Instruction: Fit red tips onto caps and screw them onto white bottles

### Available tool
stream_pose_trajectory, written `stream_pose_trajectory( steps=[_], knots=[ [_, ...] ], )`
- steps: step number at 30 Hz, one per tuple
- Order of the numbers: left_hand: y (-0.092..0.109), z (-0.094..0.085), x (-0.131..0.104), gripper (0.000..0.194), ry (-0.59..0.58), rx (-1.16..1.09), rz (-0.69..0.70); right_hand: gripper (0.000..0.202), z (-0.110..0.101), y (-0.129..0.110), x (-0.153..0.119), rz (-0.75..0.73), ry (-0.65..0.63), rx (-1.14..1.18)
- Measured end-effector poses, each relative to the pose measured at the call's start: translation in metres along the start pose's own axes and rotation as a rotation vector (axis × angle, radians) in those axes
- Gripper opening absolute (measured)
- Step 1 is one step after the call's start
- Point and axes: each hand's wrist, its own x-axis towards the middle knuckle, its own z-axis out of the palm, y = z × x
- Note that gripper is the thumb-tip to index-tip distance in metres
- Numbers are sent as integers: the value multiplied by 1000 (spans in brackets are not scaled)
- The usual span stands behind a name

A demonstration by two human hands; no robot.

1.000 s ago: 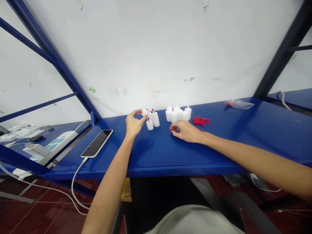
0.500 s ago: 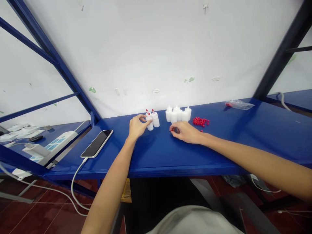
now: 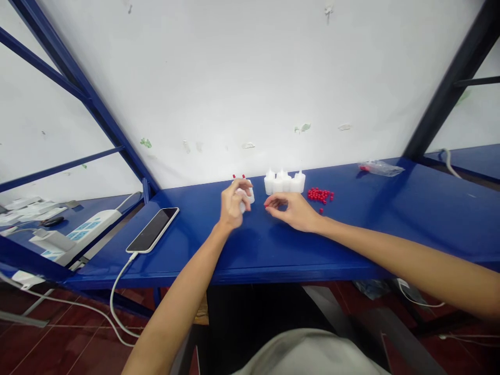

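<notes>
My left hand (image 3: 233,204), slightly blurred, is in front of the capped white bottles (image 3: 251,192); its fingers are curled but apart, with no grip on a bottle visible. Two red tips show above it, and the hand hides most of these bottles. To its right, my right hand (image 3: 292,210) pinches a small red cap (image 3: 266,205) between thumb and forefinger, low over the blue table (image 3: 258,250). Behind that hand stands a close group of white bottles with bare pointed nozzles (image 3: 283,183). Several red caps (image 3: 318,195) lie scattered beside this group, on the right.
A phone (image 3: 153,230) with a white charging cable lies on the table's left. At the back right is a clear plastic bag (image 3: 380,167) with something red inside. A power strip (image 3: 88,229) sits beyond the blue frame post at left.
My left hand has left the capped bottle it was touching and moved right, across the front of that group. My right hand, with the red cap, has shifted slightly left.
</notes>
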Motion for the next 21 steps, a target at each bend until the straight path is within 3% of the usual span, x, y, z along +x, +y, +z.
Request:
stream_pose_trajectory(
  steps=[3,6,15,21],
  knots=[
    [0,20,-5,33,-181,-154,-97,12,6,-6,-2,-27,-3,161],
    [0,29,-10,29,-263,-165,-179,11,8,-10,-5,-60,-70,185],
    [-2,34,-13,28,-319,-52,-111,4,11,-14,-7,-60,-108,30],
    [-5,35,-15,29,-352,-25,-130,7,9,-14,-6,-19,-147,70]
  ],
)
